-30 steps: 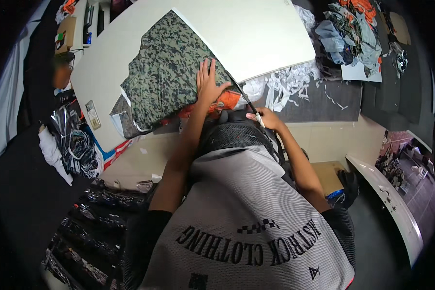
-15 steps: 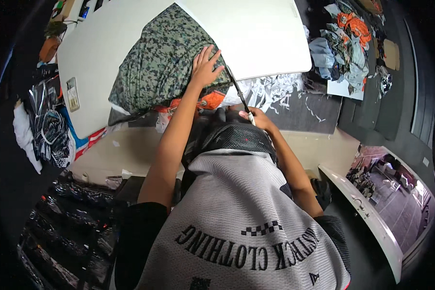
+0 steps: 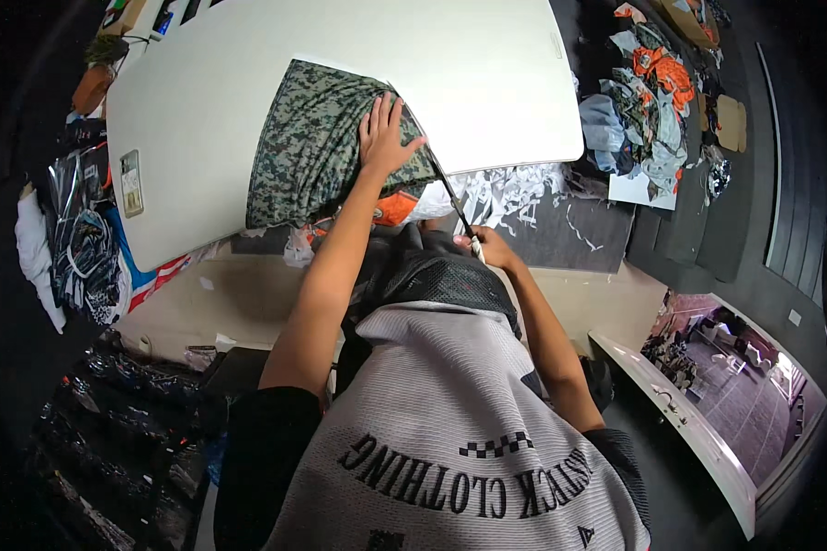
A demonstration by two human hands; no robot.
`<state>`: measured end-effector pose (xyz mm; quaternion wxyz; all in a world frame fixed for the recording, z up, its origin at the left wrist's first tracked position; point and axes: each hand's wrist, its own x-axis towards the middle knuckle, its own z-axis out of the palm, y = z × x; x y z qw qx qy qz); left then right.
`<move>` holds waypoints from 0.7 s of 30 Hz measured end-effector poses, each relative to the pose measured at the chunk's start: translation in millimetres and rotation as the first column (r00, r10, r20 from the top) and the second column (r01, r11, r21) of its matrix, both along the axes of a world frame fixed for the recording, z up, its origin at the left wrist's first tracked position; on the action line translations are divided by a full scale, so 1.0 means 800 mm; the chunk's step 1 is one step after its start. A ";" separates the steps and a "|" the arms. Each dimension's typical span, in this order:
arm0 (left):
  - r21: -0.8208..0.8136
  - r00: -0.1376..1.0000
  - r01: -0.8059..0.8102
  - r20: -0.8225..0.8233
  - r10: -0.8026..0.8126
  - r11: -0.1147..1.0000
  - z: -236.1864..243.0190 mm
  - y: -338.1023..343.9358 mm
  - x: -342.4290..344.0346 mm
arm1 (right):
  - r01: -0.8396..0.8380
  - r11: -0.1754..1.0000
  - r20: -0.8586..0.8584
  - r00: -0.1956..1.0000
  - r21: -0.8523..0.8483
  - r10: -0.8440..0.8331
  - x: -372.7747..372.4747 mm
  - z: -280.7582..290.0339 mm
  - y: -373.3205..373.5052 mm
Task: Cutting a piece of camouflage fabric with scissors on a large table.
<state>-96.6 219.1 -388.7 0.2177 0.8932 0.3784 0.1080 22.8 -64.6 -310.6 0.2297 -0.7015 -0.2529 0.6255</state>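
Observation:
A green digital-camouflage cloth lies rumpled on a white table, its lower part at the near edge. My left hand rests flat on its right part, fingers spread and pointing away from me. Along the cloth's right edge runs a long, thin dark tool, slanting down past the table edge. White wrapping covers its near end. Close to my lap, my right hand is closed around that end. I cannot make out the tool's exact kind.
Orange cloth shows below the table edge, with white shredded strips beside it. Several fabric scraps are heaped at the right. A phone-like object lies on the table's left. Plastic-wrapped bundles stand left; a mirror leans at lower right.
The cloth's far tip has come down toward me and its left side has drawn in to the right. My left hand stays on it; the right keeps its grip on the tool.

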 end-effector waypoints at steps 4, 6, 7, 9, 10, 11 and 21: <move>-0.002 0.999 -0.023 -0.023 0.023 1.000 0.005 -0.002 -0.001 | -0.026 1.000 -0.007 1.000 0.004 0.026 0.004 -0.002 -0.001; -0.045 0.997 -0.042 -0.065 0.039 0.998 0.008 -0.001 0.001 | -0.058 0.998 0.025 0.998 -0.020 0.058 0.009 -0.003 0.000; 0.003 0.998 -0.050 -0.025 0.050 0.999 0.009 -0.002 0.002 | -0.055 0.998 0.003 0.998 0.017 0.055 0.010 -0.003 0.000; 0.011 0.996 -0.057 -0.074 0.058 0.998 0.012 -0.002 0.004 | -0.047 0.998 -0.002 0.999 0.036 0.048 0.009 -0.003 -0.001; 0.015 0.993 -0.060 -0.099 0.061 0.998 0.013 -0.002 0.005 | -0.043 0.998 -0.005 0.999 0.045 0.043 0.007 -0.003 -0.002; -0.020 0.986 -0.059 -0.157 0.055 0.998 0.014 -0.002 0.005 | -0.045 0.999 0.011 0.999 0.019 0.045 0.005 -0.004 -0.003; -0.049 0.977 -0.081 -0.200 0.070 0.995 0.015 -0.004 0.010 | -0.098 0.995 0.044 0.994 -0.034 0.100 0.005 0.008 0.002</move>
